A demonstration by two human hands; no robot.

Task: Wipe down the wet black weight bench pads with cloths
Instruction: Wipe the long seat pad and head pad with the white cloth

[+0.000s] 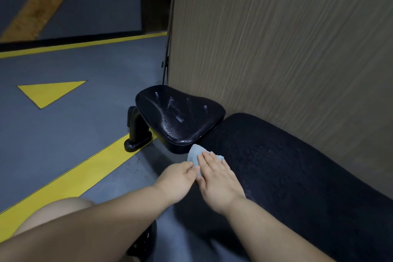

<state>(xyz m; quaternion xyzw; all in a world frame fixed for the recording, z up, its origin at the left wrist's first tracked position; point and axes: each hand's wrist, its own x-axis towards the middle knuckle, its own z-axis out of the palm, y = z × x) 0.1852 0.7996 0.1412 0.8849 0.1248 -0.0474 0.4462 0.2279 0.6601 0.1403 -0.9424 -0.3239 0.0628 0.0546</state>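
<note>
Your right hand presses flat on the blue cloth at the end of the long pad. Your left hand pinches the cloth's 9 o'clock edge. The wet seat pad lies at 12 o'clock.

Two pads, seat pad and back pad; one cloth; two hands, left hand and right hand; one triangle.

Most of the light blue cloth is hidden under the right hand, and the fingertips of the left hand are lost at the cloth's edge. The long pad is cut off by the picture's right and bottom edges; the seat pad hides the top of the black leg.
</note>
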